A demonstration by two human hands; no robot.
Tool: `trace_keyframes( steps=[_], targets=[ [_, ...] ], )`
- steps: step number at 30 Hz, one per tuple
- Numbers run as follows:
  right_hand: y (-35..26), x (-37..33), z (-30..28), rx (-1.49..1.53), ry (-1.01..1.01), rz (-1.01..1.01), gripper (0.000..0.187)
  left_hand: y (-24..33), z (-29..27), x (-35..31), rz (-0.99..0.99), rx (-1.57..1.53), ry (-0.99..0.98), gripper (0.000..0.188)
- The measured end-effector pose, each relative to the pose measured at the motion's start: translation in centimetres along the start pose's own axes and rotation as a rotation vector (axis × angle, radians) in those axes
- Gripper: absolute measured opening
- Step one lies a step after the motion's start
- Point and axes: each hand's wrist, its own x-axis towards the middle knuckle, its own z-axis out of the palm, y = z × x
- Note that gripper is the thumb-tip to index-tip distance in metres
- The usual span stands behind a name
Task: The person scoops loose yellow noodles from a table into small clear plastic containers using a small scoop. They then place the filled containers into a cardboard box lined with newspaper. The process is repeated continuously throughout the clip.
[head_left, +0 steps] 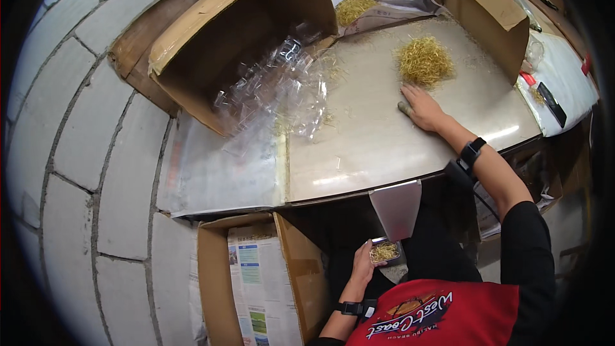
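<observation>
My left hand [364,261] holds a small clear plastic box [395,260] low in front of my body, below the table's edge. Thin golden pieces [384,252] lie inside the box; they are too fine to name. My right hand [421,107] rests on the tabletop [359,134] with its fingers stretched out, the tips at the near edge of a heap of the same golden pieces [425,61]. Something dark greenish covers the tip of its thumb.
Clear plastic boxes [288,86] spill from a tipped cardboard carton [246,22] on the left. More golden pieces [353,9] lie in a bag at the back. A white chute [397,208] hangs off the front edge. An open carton with newspaper [262,282] stands lower left.
</observation>
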Motion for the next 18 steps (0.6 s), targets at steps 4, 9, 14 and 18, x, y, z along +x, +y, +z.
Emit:
trace_keyframes(
  steps=[4, 9, 14, 18],
  targets=[
    [-4.3, 1.1, 1.8, -0.002, -0.027, -0.023, 0.058, -0.7, -0.4, 0.0, -0.002, -0.053, 0.006, 0.036],
    [-8.7, 0.5, 4.4, 0.112, 0.033, -0.233, 0.054, -0.9, -0.8, -0.1, -0.008, -0.038, 0.003, 0.038],
    [-11.4, 4.9, 5.6, 0.137, -0.005, -0.286, 0.054, -1.0, -0.6, -0.3, -0.038, -0.011, 0.026, 0.038],
    [-13.4, 3.8, 6.8, 0.110, -0.075, -0.383, 0.051, -0.9, -0.6, -0.5, -0.005, -0.041, -0.023, 0.038]
  ],
)
